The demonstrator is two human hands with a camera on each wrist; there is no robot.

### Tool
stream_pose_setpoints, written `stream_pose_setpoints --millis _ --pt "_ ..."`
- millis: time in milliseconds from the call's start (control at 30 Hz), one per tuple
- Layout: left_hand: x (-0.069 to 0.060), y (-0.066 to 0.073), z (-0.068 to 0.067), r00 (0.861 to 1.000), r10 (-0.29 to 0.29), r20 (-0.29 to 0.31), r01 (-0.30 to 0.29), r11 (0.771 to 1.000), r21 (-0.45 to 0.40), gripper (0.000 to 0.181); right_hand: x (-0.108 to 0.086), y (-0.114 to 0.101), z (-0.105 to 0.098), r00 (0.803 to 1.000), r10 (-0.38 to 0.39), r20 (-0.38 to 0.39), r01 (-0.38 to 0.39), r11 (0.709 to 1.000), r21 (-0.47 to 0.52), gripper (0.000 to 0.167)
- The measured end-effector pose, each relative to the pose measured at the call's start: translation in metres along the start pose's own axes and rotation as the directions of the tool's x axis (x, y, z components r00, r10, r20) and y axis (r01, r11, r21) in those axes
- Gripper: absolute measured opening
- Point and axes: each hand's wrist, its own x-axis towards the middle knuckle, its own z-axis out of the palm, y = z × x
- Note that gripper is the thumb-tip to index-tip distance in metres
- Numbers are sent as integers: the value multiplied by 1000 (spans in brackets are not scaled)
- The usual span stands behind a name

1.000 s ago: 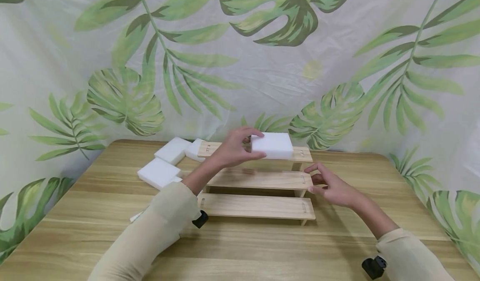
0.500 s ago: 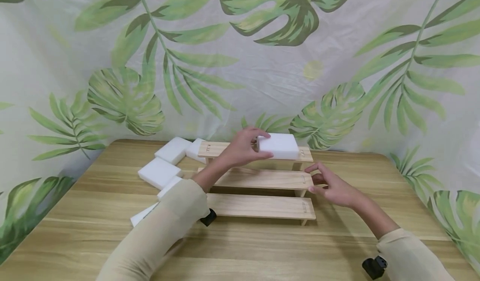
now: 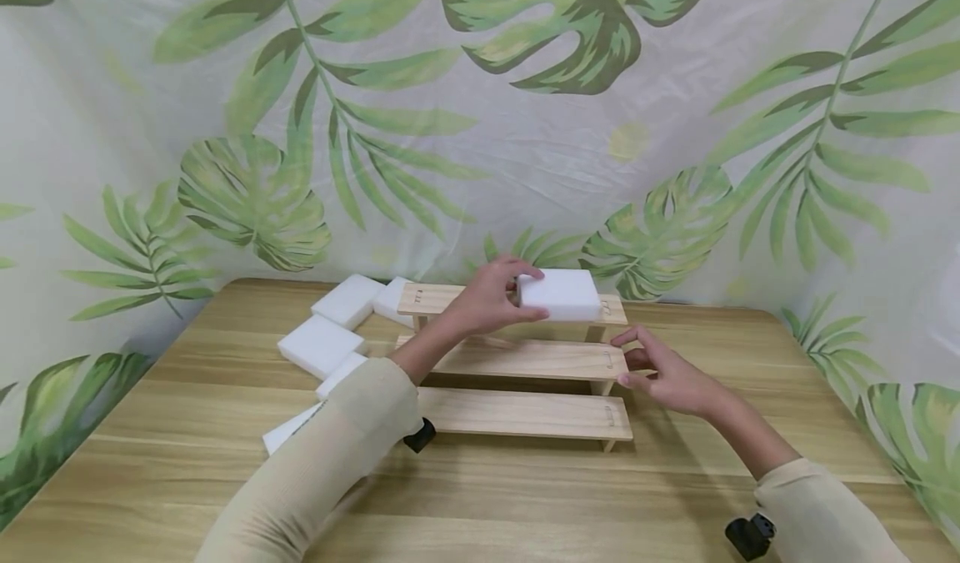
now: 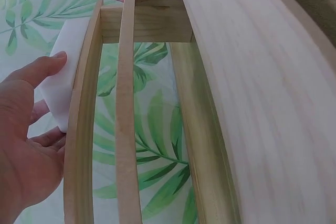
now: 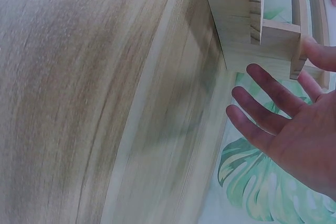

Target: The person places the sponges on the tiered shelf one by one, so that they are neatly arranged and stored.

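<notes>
A three-tier wooden stand [image 3: 517,413] is on the table. On the right part of its top tier sits a white foam block [image 3: 561,294], which my left hand [image 3: 491,298] pinches by its left end between thumb and fingers. The left wrist view shows the same block [image 4: 67,72] against the top board, with the left hand [image 4: 26,135] around it. My right hand [image 3: 671,379] holds the right end of the middle tier; in the right wrist view the right hand [image 5: 299,135] has thumb and index finger at that board end, other fingers spread.
Several white foam blocks [image 3: 321,346] lie on the wooden table [image 3: 525,505] left of the stand, one partly behind my left sleeve. A leaf-patterned cloth [image 3: 525,154] hangs behind the table.
My left hand has moved the foam block a little to the right along the top tier, mostly in the first half second. The right hand has stayed at the middle tier.
</notes>
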Motion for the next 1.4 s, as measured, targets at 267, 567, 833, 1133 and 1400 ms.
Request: stream_pose_setpoints --millis 267,567,833,1133,1400 --pt "2 -1 -2 1000 13 11 -13 1000 -5 55 -1 1 -1 1000 -11 9 11 1000 -7 40" --pt "4 -4 -1 1000 15 20 -14 1000 -22 55 1 4 1 1000 -5 9 5 1000 12 43" --pt "3 -5 0 1000 14 25 -12 998 -62 54 0 4 1 1000 -9 9 9 1000 12 42" --pt "4 -6 0 1000 18 22 -17 999 -48 54 0 2 1 1000 -10 9 10 1000 13 42" --pt "6 -5 2 1000 19 21 -18 998 -66 54 0 0 0 1000 -5 9 5 1000 15 42"
